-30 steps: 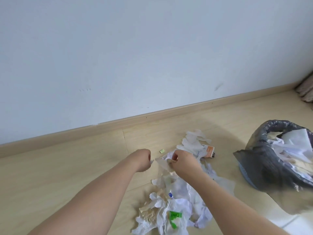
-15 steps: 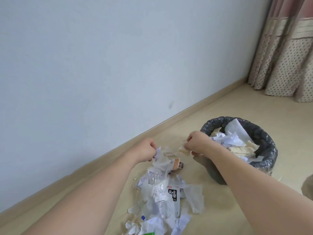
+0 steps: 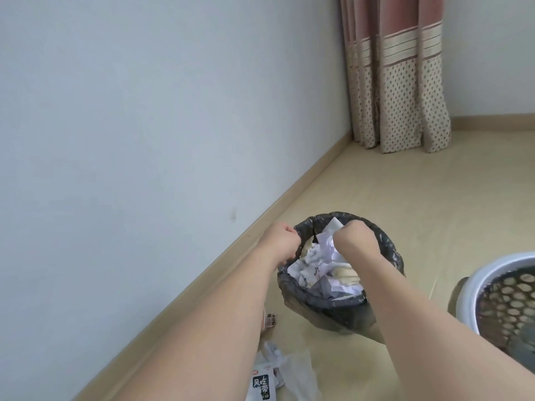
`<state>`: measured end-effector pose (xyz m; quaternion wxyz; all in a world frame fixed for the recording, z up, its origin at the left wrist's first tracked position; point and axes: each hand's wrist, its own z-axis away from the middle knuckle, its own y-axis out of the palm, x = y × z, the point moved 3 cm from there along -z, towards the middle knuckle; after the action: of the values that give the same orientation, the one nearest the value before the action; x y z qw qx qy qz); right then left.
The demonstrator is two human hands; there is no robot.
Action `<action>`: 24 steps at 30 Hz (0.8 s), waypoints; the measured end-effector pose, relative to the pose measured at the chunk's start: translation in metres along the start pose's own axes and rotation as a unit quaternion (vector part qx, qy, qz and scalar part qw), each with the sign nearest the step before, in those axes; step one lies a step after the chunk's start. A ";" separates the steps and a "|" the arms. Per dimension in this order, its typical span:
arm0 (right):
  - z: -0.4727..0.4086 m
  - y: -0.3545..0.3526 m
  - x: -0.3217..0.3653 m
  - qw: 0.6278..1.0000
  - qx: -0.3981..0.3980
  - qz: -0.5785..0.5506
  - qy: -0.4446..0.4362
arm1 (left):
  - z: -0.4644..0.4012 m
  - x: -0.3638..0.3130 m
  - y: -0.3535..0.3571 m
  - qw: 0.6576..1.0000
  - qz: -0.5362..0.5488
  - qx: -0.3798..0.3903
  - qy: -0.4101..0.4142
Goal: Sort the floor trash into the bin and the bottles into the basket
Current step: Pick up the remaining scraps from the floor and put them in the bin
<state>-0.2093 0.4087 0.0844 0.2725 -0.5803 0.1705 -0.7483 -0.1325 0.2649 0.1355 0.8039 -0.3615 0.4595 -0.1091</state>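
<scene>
Two hands are hanging over the bin [image 3: 385, 244], a round one lined with a dark plastic bag and standing on the pale wood floor [image 3: 390, 183] close to the skirting board [image 3: 220, 250]. Crumpled white and cream paper [image 3: 312, 264] is filling the bin nearly to its rim. The left hand [image 3: 282, 243] is sitting at the bin's left edge with its fingers curled into a fist; whether anything is caught inside them cannot be told, since only the back of the hand is showing. The right hand [image 3: 354, 238] is hovering above the middle of the bin, fingers curled downward over the paper, and its hold is likewise hidden from the camera.

Near the bottom of the view, to the left of the bin and partly behind the left forearm, more trash [image 3: 278, 369] is lying on the floor: scraps of white paper, clear plastic film and a wrapper with dark printed characters. A small patterned scrap [image 3: 270, 319] is lying just beyond that pile. At the right edge, a white basket [image 3: 474, 282] with round holes in its wall is standing near the bin. Far off in the corner, a dotted pink curtain [image 3: 396, 82] is hanging down to the floor against the plain wall [image 3: 144, 111].
</scene>
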 end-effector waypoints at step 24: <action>0.232 0.310 -0.013 0.848 0.267 0.370 -0.271 | 0.088 0.437 -0.137 0.948 -0.244 0.121 -0.163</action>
<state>0.0810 0.1848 -0.0403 0.7089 -0.5589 0.0857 -0.4216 0.2029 -0.0128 -0.0320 0.8543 -0.3758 0.2030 -0.2961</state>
